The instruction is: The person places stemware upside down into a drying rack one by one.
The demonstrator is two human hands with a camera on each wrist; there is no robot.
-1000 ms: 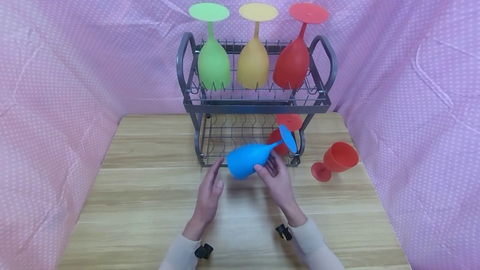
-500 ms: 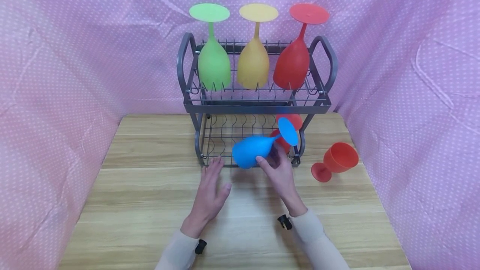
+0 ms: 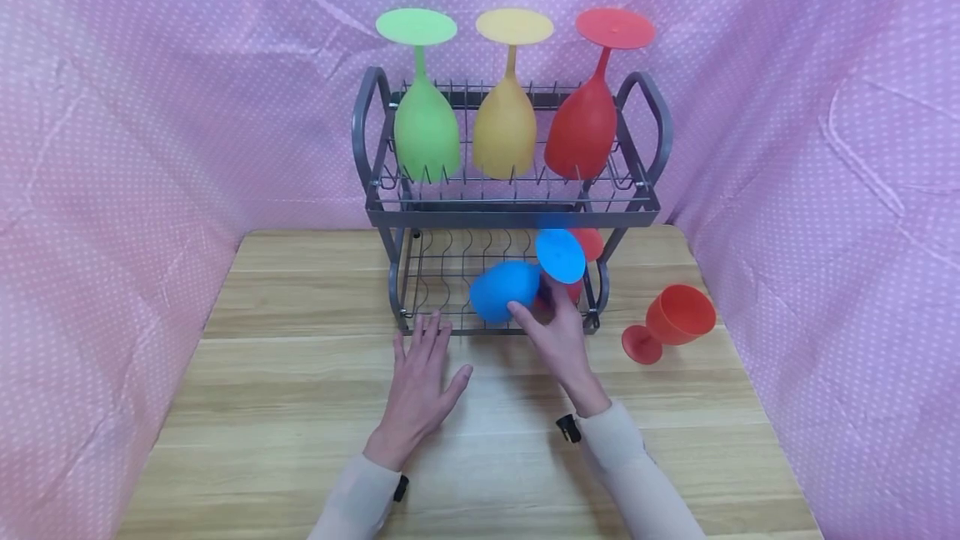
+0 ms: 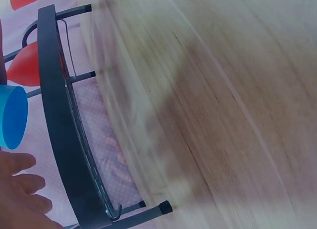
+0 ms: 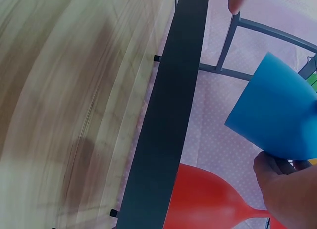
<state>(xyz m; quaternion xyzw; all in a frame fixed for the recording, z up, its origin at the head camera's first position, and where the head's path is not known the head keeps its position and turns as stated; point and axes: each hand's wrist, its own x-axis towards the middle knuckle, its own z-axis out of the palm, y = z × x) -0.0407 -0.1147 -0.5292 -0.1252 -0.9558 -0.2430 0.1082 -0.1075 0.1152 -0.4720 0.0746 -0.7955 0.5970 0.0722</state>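
Note:
My right hand [image 3: 558, 344] holds a blue plastic goblet [image 3: 504, 292] at the lower tier of a dark dish rack [image 3: 513, 218]. The goblet is tilted, its bowl to the left and its round foot raised to the right, under the upper tier's front edge. Behind that hand a red goblet [image 3: 591, 242] stands upside down on the lower tier, partly hidden. In the right wrist view, the blue bowl [image 5: 277, 115] is apart from the red bowl [image 5: 203, 199]. My left hand [image 3: 414, 398] has its fingers spread, with the fingertips at the rack's lower front edge.
Upside down on the upper tier stand a green goblet [image 3: 427, 132], a yellow goblet [image 3: 504, 132] and a red goblet [image 3: 581, 132]. Another red goblet [image 3: 678, 315] lies tipped on the wooden table [image 3: 285, 440], right of the rack. Pink dotted cloth [image 3: 150, 107] surrounds the table.
My right hand has carried the blue goblet forward into the lower tier, its foot swinging toward the camera. My left hand has turned palm down, fingers spreading at the rack's front edge.

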